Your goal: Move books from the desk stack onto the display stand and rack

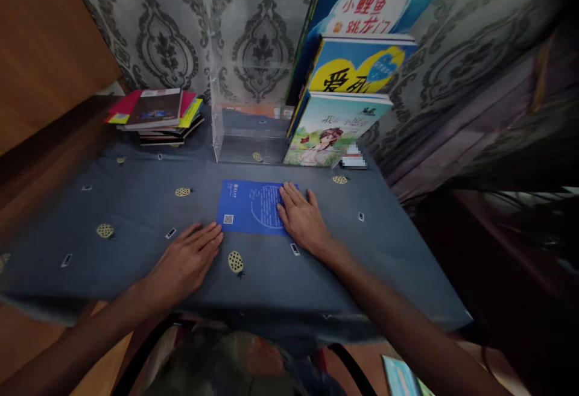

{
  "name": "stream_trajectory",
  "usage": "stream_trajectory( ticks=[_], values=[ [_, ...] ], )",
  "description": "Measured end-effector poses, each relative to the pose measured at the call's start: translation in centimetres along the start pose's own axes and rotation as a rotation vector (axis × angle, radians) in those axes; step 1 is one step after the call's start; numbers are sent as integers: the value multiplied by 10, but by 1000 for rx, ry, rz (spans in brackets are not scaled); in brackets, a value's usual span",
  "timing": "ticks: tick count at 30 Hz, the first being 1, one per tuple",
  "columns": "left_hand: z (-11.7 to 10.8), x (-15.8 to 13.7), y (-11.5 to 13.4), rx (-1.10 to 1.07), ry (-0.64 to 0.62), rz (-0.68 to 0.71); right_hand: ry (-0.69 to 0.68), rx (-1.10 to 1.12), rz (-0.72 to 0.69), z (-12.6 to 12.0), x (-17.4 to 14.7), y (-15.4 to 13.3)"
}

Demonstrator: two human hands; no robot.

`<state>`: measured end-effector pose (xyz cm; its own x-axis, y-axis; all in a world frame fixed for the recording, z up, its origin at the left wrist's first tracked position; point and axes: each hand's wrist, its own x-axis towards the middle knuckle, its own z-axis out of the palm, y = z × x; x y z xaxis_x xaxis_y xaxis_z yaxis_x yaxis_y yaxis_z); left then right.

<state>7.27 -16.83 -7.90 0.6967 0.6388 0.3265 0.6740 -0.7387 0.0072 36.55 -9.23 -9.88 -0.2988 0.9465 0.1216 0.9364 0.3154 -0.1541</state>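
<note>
Head view: blue rectangular card or thin booklet with white print [244,206] lies flat mid-table, between the near edge of the table under patterned grey-blue cloth [384,263] and the clear plastic book stand [253,150] toward the far edge. Right hand [302,218] flat over its right end, fingers extended, no pinch. Left hand [185,258] palm-down, fingers together, tips at its near-left corner; contact uncertain. Judgement: steadying it calls for light, even pressure, print uncovered, cloth unwrinkled.
</note>
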Motion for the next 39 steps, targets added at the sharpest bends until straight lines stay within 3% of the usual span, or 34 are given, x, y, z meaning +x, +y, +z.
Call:
stream_trajectory(
  ticks=[3,6,8,10,16,19,24,34,39],
  values=[
    [1,3,1,20,31,7,1,8,-84,-2,-11,-32],
    [2,7,1,37,56,8,-39,95,-389,1,-28,-72],
    [2,8,1,45,67,20,-54,131,-440,4,-41,-84],
    [2,8,0,50,71,29,-55,158,-428,4,-54,-78],
    [0,10,2,50,94,34,10,115,-269,-5,-93,-11],
    [0,14,5,103,85,44,18,99,-245,-12,-98,0],
    [1,21,10,178,50,67,2,151,-232,-25,-79,3],
    [2,24,11,239,21,71,-21,147,-55,-15,12,50],
    [2,23,16,258,-13,32,4,129,-30,-13,20,50]
  ],
)
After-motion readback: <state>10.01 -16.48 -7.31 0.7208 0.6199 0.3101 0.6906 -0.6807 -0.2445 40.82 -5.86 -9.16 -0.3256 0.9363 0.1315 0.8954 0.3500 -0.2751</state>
